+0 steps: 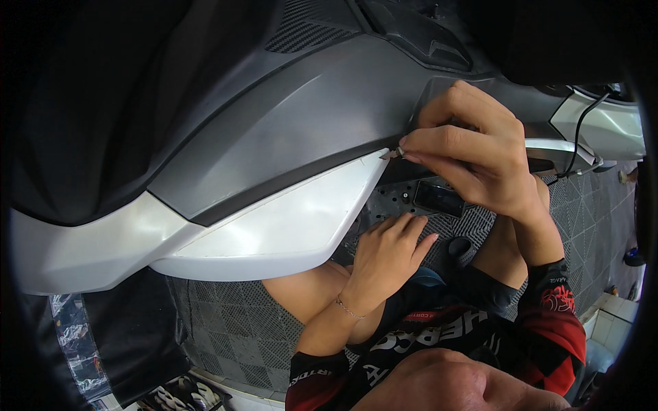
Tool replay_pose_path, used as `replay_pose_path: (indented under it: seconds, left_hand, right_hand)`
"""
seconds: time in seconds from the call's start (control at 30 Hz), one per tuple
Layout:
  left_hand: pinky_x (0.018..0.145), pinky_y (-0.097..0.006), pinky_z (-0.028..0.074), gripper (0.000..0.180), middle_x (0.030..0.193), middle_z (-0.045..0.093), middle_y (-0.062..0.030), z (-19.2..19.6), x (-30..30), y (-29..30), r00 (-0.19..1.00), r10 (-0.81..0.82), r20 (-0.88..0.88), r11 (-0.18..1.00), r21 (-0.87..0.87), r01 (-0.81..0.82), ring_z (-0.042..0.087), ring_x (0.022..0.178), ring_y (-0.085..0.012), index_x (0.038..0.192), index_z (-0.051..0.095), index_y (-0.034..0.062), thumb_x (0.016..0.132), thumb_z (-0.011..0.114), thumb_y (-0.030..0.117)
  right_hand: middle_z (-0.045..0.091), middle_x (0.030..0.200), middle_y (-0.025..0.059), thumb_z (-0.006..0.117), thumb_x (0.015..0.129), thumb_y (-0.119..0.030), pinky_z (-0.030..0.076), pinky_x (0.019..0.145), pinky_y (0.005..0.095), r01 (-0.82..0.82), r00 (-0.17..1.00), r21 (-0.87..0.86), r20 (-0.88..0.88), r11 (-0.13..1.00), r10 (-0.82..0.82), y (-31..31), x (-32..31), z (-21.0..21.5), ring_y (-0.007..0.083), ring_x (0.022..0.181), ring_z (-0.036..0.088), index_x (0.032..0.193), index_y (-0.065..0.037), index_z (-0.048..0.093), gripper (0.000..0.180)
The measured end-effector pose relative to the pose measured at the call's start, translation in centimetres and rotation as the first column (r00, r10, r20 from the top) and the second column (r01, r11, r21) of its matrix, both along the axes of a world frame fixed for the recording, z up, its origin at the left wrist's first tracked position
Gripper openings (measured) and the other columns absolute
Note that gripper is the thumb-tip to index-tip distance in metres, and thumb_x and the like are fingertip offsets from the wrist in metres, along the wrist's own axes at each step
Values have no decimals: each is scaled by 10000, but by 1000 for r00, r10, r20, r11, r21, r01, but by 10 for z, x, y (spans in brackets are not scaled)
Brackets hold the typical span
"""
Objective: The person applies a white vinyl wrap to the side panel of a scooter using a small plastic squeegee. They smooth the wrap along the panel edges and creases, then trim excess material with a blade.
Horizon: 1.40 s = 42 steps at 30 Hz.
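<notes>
My right hand [480, 147] is closed in a pinch at the pointed right end of a white side panel [274, 226] on a scooter. Between the thumb and fingertips is a small metal piece [396, 153], too small to name more exactly, right at the panel's tip. Lower down, my left hand [387, 264] has its fingers stretched out and holds nothing visible. Those fingertips are beside a dark plate with holes [384, 205], below the panel's slanted edge. Above the white panel runs a grey body panel [295, 116].
A black phone [439, 198] lies just beyond my left fingertips, near a dark round cup-like thing [459, 248]. Dark patterned floor tiles [240, 329] spread below. A black cable [582, 130] hangs at the right, by another white panel [610, 127]. The black seat [116, 103] fills the upper left.
</notes>
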State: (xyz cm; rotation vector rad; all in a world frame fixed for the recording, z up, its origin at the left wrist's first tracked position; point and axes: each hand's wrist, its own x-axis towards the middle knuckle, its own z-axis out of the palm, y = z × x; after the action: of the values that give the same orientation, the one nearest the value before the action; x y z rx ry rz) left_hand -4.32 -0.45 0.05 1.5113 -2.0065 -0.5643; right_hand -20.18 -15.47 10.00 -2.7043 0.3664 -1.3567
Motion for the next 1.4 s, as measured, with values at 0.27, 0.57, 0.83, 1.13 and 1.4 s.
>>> replay_pose_path:
  seconds: [0.27,0.57,0.83,1.13,1.4]
  left_hand:
    - [810,-465,638,331,1073,778,-159,-1,1,2,1000,-10,11,1000,14,10,781,917,-375,1168,773,8,1015,778,301]
    - [809,-468,636,330,1082,776,-146,-1,2,4,1000,-9,30,1000,3,9,782,932,-365,1180,762,28,1025,763,319]
    - [814,-482,624,311,1059,758,-119,-1,3,4,999,-24,25,1000,2,24,773,927,-356,1168,746,35,1036,744,317]
    - [823,-499,617,296,1066,745,-121,-1,4,5,999,-38,26,999,26,38,763,970,-358,1147,722,36,1046,726,315]
    - [813,-490,622,310,1051,734,-117,-1,3,7,998,-37,53,999,8,37,760,963,-352,1170,724,40,1036,738,319]
  right_hand:
    - [674,882,55,913,734,-67,479,646,334,4,1000,15,6,1000,-5,5,2,0,201,765,639,988,-65,837,265]
    - [678,885,49,908,738,-83,475,652,341,-15,1000,4,1,1000,15,11,7,2,199,757,632,1004,-73,842,275]
    - [689,903,45,888,727,-106,470,655,344,-22,1000,-12,-17,1000,22,19,11,7,202,756,637,1020,-83,843,298]
    - [698,904,40,894,725,-100,476,656,342,-5,1000,-21,-25,1000,5,21,13,8,198,756,640,1024,-87,840,303]
    - [697,909,56,894,758,-12,494,635,324,33,999,61,32,998,-35,24,9,5,199,764,657,1032,-52,833,283]
